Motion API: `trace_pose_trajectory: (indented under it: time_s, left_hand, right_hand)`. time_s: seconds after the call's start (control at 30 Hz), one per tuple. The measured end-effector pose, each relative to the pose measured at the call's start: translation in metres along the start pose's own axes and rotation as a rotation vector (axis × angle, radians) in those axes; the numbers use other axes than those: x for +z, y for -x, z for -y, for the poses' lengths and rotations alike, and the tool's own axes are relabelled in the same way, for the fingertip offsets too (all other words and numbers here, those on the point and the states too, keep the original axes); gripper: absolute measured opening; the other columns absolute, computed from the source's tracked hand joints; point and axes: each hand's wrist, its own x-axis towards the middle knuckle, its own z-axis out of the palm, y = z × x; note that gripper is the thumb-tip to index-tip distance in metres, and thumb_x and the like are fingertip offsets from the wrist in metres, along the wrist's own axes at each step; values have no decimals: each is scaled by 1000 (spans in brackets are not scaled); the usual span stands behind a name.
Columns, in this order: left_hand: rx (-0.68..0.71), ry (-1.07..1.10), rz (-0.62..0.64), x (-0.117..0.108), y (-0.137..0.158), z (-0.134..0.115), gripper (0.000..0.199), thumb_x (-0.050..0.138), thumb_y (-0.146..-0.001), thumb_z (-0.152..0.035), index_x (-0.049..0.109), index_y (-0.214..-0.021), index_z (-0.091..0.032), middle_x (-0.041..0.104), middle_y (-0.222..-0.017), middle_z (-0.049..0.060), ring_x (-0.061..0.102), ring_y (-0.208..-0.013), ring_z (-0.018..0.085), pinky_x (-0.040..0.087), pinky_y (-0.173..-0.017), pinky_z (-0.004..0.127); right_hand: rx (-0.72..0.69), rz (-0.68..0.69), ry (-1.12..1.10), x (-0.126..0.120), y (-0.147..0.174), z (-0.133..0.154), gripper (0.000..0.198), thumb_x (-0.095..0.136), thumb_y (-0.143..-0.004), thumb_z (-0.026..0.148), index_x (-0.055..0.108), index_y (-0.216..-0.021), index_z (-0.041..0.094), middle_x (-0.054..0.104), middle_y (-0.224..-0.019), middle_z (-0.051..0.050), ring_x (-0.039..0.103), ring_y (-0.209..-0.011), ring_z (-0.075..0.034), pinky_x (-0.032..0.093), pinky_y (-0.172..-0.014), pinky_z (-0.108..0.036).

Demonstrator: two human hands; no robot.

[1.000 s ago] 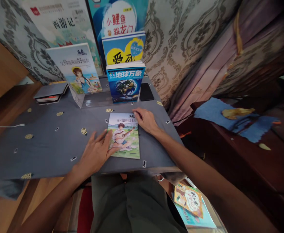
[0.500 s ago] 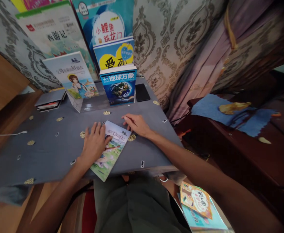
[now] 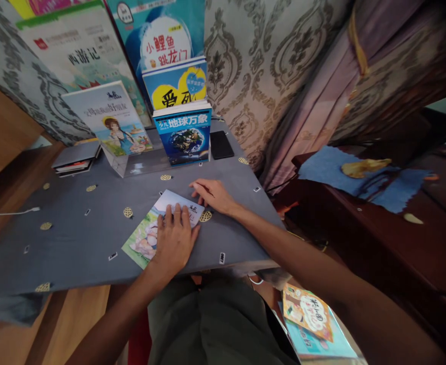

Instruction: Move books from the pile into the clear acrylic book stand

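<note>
A thin paperback book [image 3: 142, 243] with a pale blue and green illustrated cover lies at a slant near the table's front edge. My left hand [image 3: 175, 235] rests flat on its cover, fingers spread, hiding much of the title. Just beyond the book's upper right corner, my right hand [image 3: 213, 195] lies on its side on the cloth, fingers loosely bent and holding nothing. Whether its fingertips touch the corner I cannot tell.
Behind the hands, a clear stand [image 3: 142, 165] holds several upright books, among them a blue globe-covered one [image 3: 184, 139]. A black phone [image 3: 221, 144] lies beside it. A grey notebook [image 3: 76, 154] is at the left, near a white cable [image 3: 13, 212]. More books [image 3: 317, 324] lie low at the right.
My left hand has moved right across the cover, and the book has turned clockwise, its lower end swinging left. My right hand stays by the upper corner.
</note>
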Motion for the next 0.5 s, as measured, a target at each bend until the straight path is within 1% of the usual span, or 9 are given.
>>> trace_pose_trajectory:
  time_s: [0.13, 0.27, 0.37, 0.43, 0.5]
  left_hand:
    - [18, -10, -22, 4, 1, 3, 49, 39, -102, -40, 48, -141, -11, 54, -145, 26, 47, -138, 44, 43, -105, 65]
    - [14, -25, 7, 3, -1, 6, 48, 38, -102, -36, 48, -141, -9, 54, -145, 27, 46, -138, 44, 42, -106, 65]
    - [4, -45, 24, 0, -3, 11, 47, 37, -102, -31, 47, -141, -7, 55, -143, 27, 48, -137, 44, 44, -105, 64]
    - [1, -58, 12, -1, -5, 14, 46, 37, -102, -30, 47, -141, -7, 57, -141, 27, 50, -135, 43, 47, -103, 62]
    - [2, -60, -12, -1, -5, 17, 46, 37, -102, -30, 46, -142, -9, 59, -140, 25, 52, -134, 42, 48, -102, 60]
  right_hand:
    - [5, 19, 21, -1, 0, -1, 36, 42, -100, 40, 69, -96, 17, 74, -82, -4, 66, -57, -11, 50, -54, -21]
    - [24, 45, 21, -3, -1, 0, 37, 42, -100, 41, 68, -93, 16, 73, -81, -5, 67, -58, -11, 50, -52, -21]
    - [63, 76, 10, -3, -2, 0, 39, 41, -100, 43, 67, -94, 15, 72, -80, -5, 67, -55, -12, 49, -48, -21]
    - [82, 98, 33, -4, -2, 1, 41, 39, -101, 43, 67, -92, 15, 71, -76, -4, 65, -50, -11, 47, -46, -21]
    - [85, 119, 100, -4, -1, 4, 44, 39, -102, 42, 67, -82, 15, 69, -67, -2, 62, -45, -10, 47, -49, -22]
